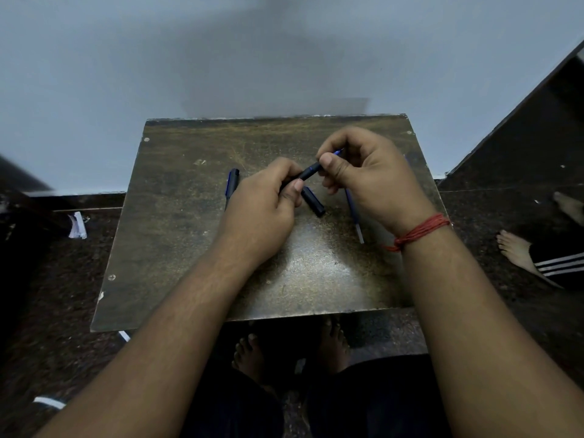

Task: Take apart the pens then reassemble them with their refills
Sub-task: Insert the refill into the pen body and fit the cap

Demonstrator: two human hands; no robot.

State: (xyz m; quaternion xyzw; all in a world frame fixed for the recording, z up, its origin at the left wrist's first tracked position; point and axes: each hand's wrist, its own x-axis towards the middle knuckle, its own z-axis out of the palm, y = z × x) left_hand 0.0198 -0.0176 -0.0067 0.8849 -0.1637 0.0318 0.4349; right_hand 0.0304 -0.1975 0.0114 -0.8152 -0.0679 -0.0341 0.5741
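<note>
While reassembly is judged unfinished, progress is listed:
Left hand [265, 200]: clamped on pen barrel [308, 172].
Right hand [363, 175]: pinching barrel's front end.
Loose: cap [313, 202], refill [354, 214] on table [177, 241].
Untouched: whole pen [231, 187].

No legible text, label or number anywhere.

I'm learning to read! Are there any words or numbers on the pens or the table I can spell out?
None can be read.
The pen held in both hands: no lettering shows.
The pen lying at the left: too small and dark to tell.
The loose refill and the black cap: plain.
The table: only scratches.
</note>
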